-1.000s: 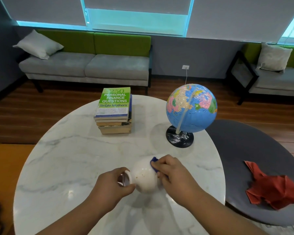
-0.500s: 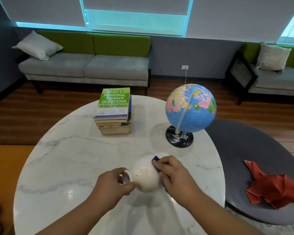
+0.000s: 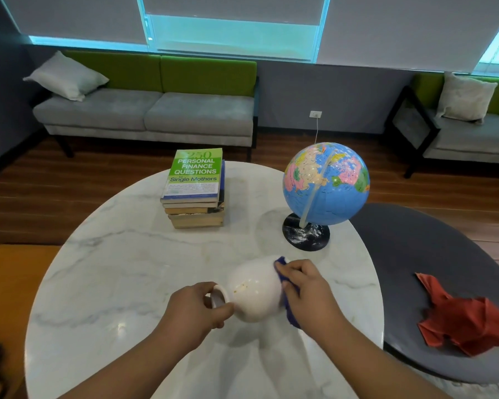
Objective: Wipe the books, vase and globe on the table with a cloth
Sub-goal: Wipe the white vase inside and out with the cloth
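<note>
Since a second ago, the right hand has slid the blue cloth a little further round the far side of the vase. Its fingers curl over the cloth and press it to the white belly. The left hand grips the vase by its neck. The vase is tipped on its side, mouth to the left, over the near part of the marble table, with brown specks on its body. Further back stand a stack of books and, to the right, a globe. A red cloth lies on the dark table beside. A sofa lines the wall.
</note>
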Demonstrator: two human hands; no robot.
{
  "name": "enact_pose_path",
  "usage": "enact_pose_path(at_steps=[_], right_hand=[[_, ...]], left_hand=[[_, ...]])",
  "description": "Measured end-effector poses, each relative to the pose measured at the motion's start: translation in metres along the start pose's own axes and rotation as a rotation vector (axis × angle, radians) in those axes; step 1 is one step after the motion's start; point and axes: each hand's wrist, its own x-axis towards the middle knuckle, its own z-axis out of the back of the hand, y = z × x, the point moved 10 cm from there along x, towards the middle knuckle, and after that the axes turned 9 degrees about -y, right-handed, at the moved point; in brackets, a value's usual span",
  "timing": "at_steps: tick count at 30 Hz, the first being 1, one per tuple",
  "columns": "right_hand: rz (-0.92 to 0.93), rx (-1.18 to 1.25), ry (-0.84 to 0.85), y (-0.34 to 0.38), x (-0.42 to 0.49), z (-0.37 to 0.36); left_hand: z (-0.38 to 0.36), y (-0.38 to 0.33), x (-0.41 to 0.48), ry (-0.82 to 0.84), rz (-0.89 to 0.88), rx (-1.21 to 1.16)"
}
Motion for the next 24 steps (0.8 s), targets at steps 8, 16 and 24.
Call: enact_pose_path(at_steps=[8, 16, 24], right_hand=[[0.272, -0.087, 0.161, 0.040, -0.020, -0.026], [0.349, -0.281, 0.089, 0.043, -0.011, -0.021], [0.408, -0.400, 0.086, 0.055, 0.002, -0.015]], left_hand=[[0.002, -0.002, 0.002, -0.020, -0.016, 0.050], [-0.002, -0.014, 0.001, -0.035, -0.089, 0.098], [-0.003, -0.014, 0.002, -0.025, -0.066, 0.106]])
